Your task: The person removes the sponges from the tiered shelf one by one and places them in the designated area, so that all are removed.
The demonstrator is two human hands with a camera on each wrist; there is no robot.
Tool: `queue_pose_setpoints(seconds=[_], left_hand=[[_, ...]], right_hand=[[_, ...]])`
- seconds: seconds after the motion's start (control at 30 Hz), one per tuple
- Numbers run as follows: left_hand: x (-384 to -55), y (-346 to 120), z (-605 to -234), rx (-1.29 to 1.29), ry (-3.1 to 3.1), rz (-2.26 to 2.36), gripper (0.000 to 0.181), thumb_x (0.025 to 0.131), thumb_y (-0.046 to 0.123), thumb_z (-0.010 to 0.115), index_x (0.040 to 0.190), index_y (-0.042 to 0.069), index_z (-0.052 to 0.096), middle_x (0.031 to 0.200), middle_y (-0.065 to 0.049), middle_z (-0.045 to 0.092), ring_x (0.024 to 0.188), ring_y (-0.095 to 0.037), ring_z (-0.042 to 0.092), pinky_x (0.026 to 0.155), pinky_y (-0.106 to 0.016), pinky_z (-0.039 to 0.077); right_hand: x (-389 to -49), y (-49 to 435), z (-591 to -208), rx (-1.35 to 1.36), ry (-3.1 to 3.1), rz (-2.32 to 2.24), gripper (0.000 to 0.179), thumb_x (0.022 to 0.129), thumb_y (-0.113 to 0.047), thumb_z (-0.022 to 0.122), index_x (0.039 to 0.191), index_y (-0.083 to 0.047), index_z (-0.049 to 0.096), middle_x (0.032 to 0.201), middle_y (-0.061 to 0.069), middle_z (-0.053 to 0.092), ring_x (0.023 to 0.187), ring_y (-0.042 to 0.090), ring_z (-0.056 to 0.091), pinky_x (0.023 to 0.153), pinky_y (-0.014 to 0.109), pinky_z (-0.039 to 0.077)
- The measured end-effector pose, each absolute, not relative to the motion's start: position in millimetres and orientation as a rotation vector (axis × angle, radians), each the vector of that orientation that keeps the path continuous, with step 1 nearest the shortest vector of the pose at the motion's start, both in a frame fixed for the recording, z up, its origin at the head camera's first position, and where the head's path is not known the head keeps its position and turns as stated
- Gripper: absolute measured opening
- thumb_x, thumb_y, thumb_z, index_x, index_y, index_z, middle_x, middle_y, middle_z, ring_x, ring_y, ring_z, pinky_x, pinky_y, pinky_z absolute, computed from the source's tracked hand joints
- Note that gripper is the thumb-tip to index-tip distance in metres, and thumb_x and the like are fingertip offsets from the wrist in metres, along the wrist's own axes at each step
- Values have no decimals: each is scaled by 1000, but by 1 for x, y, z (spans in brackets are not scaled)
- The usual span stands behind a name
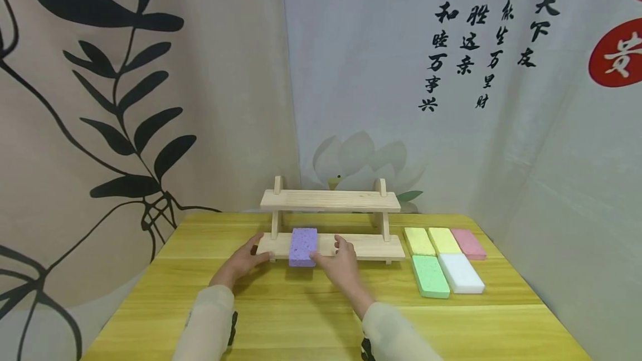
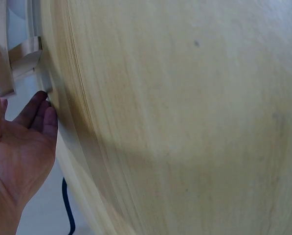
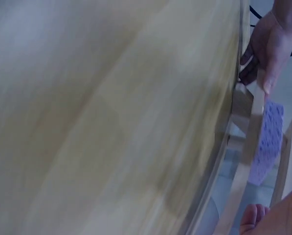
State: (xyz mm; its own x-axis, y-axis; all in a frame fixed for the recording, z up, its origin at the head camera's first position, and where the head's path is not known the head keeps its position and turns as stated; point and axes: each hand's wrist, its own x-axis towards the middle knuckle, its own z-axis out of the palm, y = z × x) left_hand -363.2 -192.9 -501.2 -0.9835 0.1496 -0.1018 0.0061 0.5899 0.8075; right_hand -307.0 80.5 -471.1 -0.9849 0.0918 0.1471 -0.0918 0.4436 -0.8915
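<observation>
A two-tier wooden shelf [image 1: 331, 200] stands at the back of the table. On its lower board, left of centre, sits a purple sponge [image 1: 303, 247] that reaches over the front edge. My left hand [image 1: 241, 261] holds the left end of that board, thumb at the front and fingers round the end. In the left wrist view, the left hand [image 2: 21, 152] has its palm turned to the camera. The thumb of my right hand [image 1: 343, 266] is at the sponge's right edge, with its fingers raised over the board. Only part of the right hand [image 3: 256, 215] shows in the right wrist view.
Right of the shelf lie two yellow sponges [image 1: 420, 242] [image 1: 444, 240], a pink one [image 1: 468, 244], a green one [image 1: 431, 276] and a white one [image 1: 461, 273]. They rest on the wooden table [image 1: 301, 316]. A printed curtain [image 1: 236, 71] hangs behind.
</observation>
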Motion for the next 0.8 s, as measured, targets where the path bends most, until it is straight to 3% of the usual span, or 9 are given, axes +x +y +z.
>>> queue_pose_setpoints(seconds=[0.5,0.8], left_hand=[[-362,-194,-500,131,2631,1384,87,95,46,64,159,12,17,151,-35,30,138,-53,30,108,-66,28],[-365,-195,-503,124,2635,1383,86,96,46,64,159,12,17,150,-34,33,136,-50,34,108,-64,30]], right_hand=[[-311,28,-489,-175,-2490,1340,97,72,-48,86,141,6,45,126,24,51,112,37,52,93,51,48],[-311,8,-496,-214,-2430,1268,94,64,-46,92,134,2,53,108,13,52,96,26,48,80,42,46]])
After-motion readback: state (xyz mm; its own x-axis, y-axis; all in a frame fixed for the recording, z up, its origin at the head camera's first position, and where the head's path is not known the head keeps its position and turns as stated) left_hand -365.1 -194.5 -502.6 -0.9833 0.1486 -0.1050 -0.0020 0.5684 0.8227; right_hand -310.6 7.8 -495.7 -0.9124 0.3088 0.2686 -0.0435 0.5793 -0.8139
